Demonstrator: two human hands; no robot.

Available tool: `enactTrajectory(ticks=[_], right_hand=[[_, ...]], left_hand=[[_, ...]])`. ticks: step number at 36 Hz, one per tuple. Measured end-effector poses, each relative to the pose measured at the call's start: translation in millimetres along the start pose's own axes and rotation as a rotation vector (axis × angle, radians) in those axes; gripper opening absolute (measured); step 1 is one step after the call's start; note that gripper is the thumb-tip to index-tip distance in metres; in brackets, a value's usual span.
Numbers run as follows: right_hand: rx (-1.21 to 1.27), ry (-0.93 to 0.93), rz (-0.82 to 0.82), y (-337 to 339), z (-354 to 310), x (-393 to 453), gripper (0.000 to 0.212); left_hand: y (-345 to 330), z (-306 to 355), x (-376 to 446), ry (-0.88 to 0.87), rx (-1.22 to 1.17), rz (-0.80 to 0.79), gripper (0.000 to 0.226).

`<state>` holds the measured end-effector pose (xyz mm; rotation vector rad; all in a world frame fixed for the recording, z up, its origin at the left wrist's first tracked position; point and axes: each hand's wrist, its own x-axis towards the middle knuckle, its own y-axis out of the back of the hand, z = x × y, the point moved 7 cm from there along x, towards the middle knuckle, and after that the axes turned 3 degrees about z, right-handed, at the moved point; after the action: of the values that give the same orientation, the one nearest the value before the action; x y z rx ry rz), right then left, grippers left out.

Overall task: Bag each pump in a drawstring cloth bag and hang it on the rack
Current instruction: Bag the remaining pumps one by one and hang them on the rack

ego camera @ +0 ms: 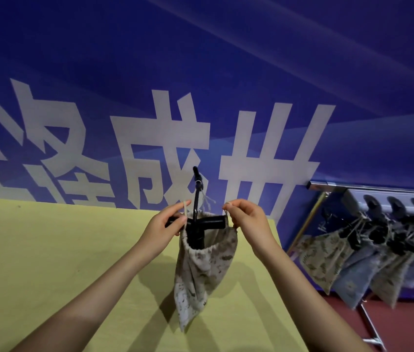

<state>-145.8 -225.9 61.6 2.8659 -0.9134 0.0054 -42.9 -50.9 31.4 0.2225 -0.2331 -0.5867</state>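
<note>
A beige patterned drawstring bag hangs in the air above the yellow table. A black pump stands inside it, its T-handle and thin hose sticking out of the mouth. My left hand pinches the drawstring at the bag's left side. My right hand pinches the string at the right side. The bag's mouth is partly open between them. The pump's body is hidden by the cloth.
A metal rack stands at the right against the blue banner wall. Several filled cloth bags hang from it in a row, with black pump handles above them. Red floor lies below the rack.
</note>
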Motion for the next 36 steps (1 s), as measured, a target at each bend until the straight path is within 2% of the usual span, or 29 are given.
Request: enactTrajectory(ticks=[3, 8, 11, 15, 19, 22, 25, 28, 32, 36], right_hand=[[-0.097, -0.004, -0.038, -10, 0, -2, 0.022], [-0.594, 0.202, 0.022, -15, -17, -10, 0.019], [-0.714, 0.259, -0.019, -27, -21, -14, 0.021], [-0.616, 0.225, -0.054, -35, -10, -16, 0.021], [-0.161, 0.053, -0.154, -39, 2, -19, 0.011], [-0.162, 0.084, -0.13, -39, 3, -17, 0.007], [-0.222, 0.141, -0.031, -34, 5, -16, 0.007], [-0.123, 0.194, 0.036, -28, 4, -21, 0.012], [-0.143, 0.276, -0.013, -31, 0, -23, 0.02], [-0.312, 0.321, -0.046, -39, -6, -17, 0.012]], left_hand=[[-4, -3, -1, 0.012, 0.004, 0.001, 0.037], [-6, -6, -1, 0.035, -0.019, 0.039, 0.036], [-10, -9, -1, 0.075, -0.072, 0.048, 0.036], [-18, -10, -5, 0.128, -0.222, 0.055, 0.035], [-22, -3, -5, 0.094, -0.203, 0.007, 0.031], [-24, -1, -5, 0.103, -0.203, -0.003, 0.032], [-29, 3, -8, 0.114, -0.292, -0.019, 0.033], [-27, 5, -9, 0.1, -0.271, -0.02, 0.031], [-23, 12, -9, 0.048, -0.114, -0.02, 0.034], [-22, 18, -6, -0.026, -0.05, -0.036, 0.038]])
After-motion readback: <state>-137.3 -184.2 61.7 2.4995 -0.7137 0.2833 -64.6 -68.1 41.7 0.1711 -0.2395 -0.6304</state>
